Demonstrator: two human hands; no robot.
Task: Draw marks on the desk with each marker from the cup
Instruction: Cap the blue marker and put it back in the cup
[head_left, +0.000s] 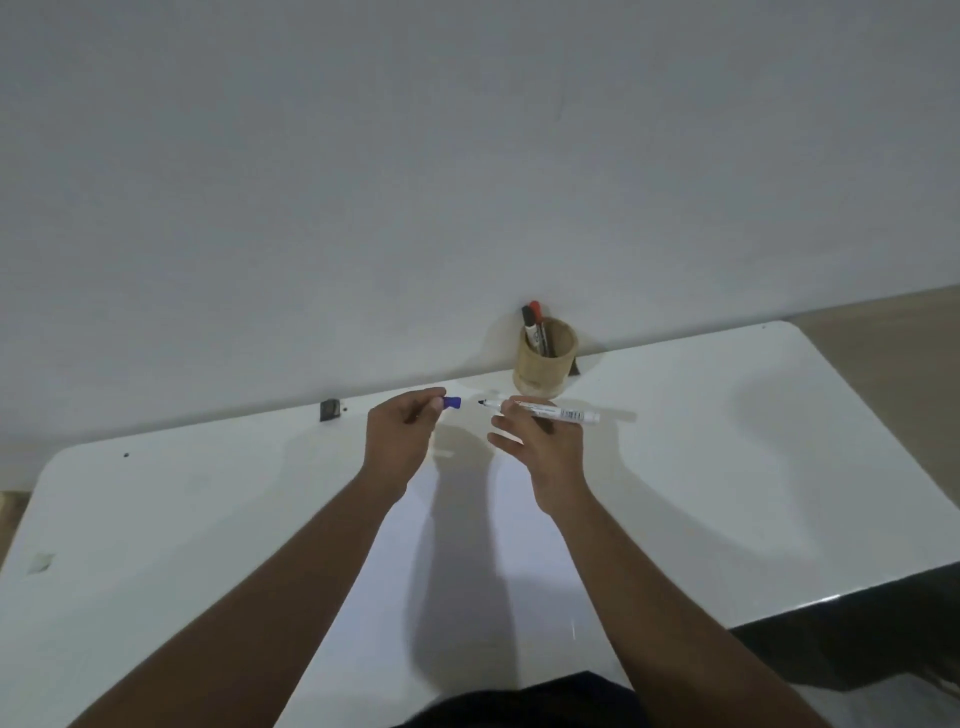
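A tan cup (545, 364) stands at the back of the white desk (727, 493), against the wall. Two markers lean in it, one with a black cap (530, 325) and one with a red cap (537, 317). My right hand (540, 447) holds a white marker (561, 413) level above the desk, its bare dark tip pointing left. My left hand (402, 436) pinches the blue cap (452, 402) a short gap to the left of that tip. Both hands hover in front of the cup.
A small dark object (330, 410) lies at the desk's back edge to the left. A tiny dark dot (126, 455) sits near the far left corner. The desk's right edge drops to a dark floor (883, 649).
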